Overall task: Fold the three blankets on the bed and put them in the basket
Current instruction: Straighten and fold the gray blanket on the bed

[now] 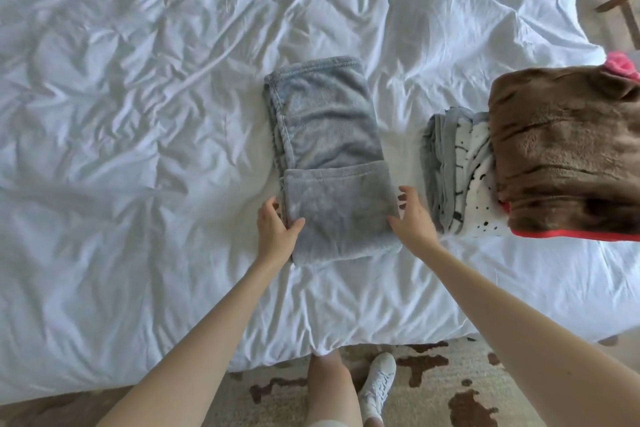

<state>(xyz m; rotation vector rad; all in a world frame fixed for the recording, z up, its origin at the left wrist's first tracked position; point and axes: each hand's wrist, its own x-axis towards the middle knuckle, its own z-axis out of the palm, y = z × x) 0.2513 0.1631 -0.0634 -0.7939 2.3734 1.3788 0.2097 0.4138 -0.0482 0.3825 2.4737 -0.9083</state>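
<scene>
While it lies on the white bed, the grey blanket shows as a soft fleece strip with stitched edges, its near end folded over itself into a thicker pad. The left hand pinches that fold's left edge, thumb on top. The right hand is spread, fingers loose, touching the fold's right edge without gripping. Just to the right sit a folded spotted blanket and, partly upon it, a brown blanket with red trim. No writing is legible.
</scene>
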